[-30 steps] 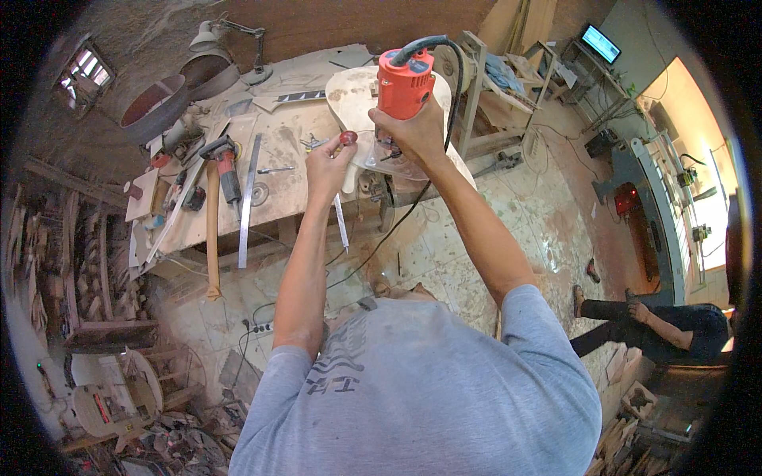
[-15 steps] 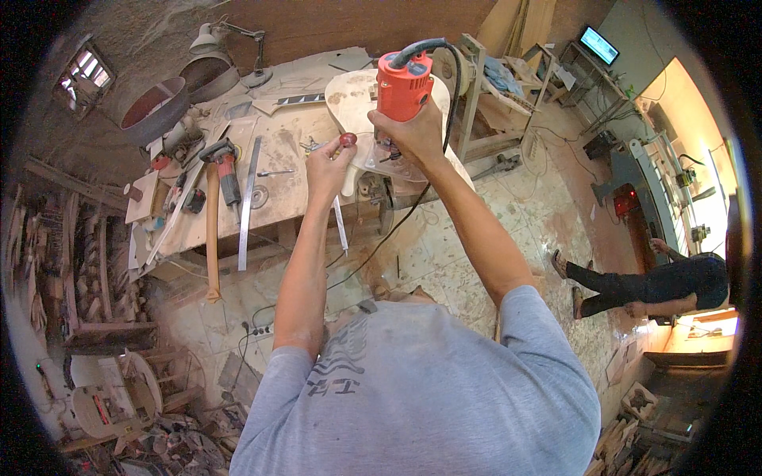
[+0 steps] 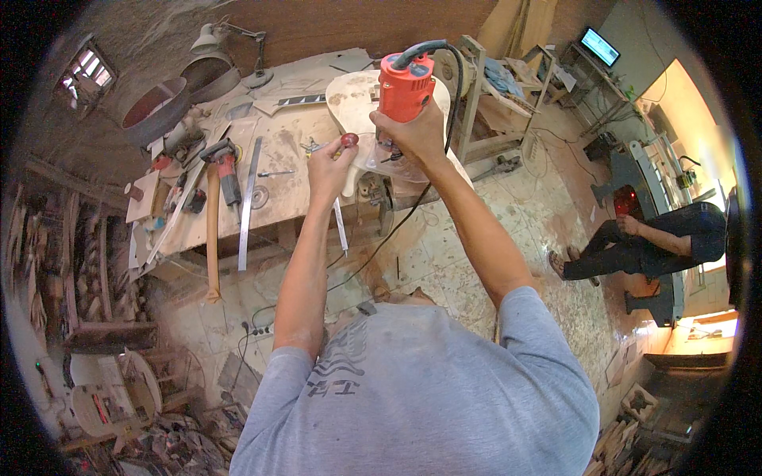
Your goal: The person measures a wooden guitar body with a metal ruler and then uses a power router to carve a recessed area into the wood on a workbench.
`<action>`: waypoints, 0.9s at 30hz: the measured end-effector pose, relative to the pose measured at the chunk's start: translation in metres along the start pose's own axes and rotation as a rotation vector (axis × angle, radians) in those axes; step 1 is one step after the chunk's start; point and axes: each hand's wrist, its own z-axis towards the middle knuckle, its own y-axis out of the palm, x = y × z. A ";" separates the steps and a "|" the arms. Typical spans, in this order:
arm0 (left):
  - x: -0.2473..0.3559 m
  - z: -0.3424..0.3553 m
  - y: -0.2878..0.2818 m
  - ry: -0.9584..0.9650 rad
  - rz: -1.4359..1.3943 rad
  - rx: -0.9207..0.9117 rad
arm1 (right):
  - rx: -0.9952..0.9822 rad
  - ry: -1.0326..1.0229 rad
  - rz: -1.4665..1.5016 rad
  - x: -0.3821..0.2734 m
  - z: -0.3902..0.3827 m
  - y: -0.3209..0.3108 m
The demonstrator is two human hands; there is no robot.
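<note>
My right hand [image 3: 413, 136] is wrapped round the lower body of a red trim router [image 3: 405, 89], which stands upright with a thick dark cord looping from its top. Under it a clear plastic base plate [image 3: 401, 168] rests over a pale wooden guitar body [image 3: 357, 94]. The fingers of my left hand [image 3: 328, 165] are closed on a round red knob [image 3: 349, 140], just left of the router. Whether the knob joins the clear plate is hidden by my hand. The router bit cannot be made out.
On the dusty workbench [image 3: 290, 190] lie an angle grinder [image 3: 227, 176], a steel ruler [image 3: 251, 202], a wooden handle [image 3: 213, 230] and a desk lamp [image 3: 258, 78]. The router's cord [image 3: 397, 226] trails to the floor. Another person [image 3: 659, 242] is at the right, by a machine.
The other person at the right has shifted position, stepping and bringing an arm across. My hands, the router and the guitar body are almost unmoved.
</note>
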 end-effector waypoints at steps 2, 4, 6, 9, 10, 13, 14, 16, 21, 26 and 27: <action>0.004 -0.001 -0.001 -0.019 0.013 -0.004 | -0.001 -0.007 -0.015 -0.001 0.000 0.000; 0.004 0.000 -0.001 -0.020 0.062 -0.009 | 0.003 -0.015 -0.025 -0.005 0.001 -0.002; 0.003 0.001 -0.002 -0.019 0.078 -0.014 | 0.002 -0.011 0.009 0.000 0.001 0.000; -0.001 0.001 -0.002 -0.023 0.041 -0.009 | -0.011 0.006 0.056 -0.001 0.000 0.002; -0.003 0.001 -0.001 -0.030 0.020 0.005 | -0.018 0.013 0.071 -0.002 0.000 0.002; -0.007 0.002 0.000 -0.042 0.000 0.007 | -0.014 -0.007 0.021 -0.002 0.000 0.001; -0.005 0.001 0.000 -0.044 0.000 0.000 | -0.015 -0.008 0.013 -0.002 0.000 0.001; -0.007 0.002 -0.001 -0.039 0.000 -0.003 | -0.020 -0.010 -0.001 -0.002 0.000 0.001; -0.014 0.003 0.000 -0.002 -0.018 0.012 | -0.019 0.003 0.038 -0.007 -0.001 0.001; -0.013 0.000 0.000 0.085 -0.018 0.043 | -0.050 0.032 0.021 -0.006 -0.001 -0.001; -0.013 -0.001 -0.001 0.025 0.015 0.024 | -0.054 0.042 0.024 -0.007 -0.002 -0.001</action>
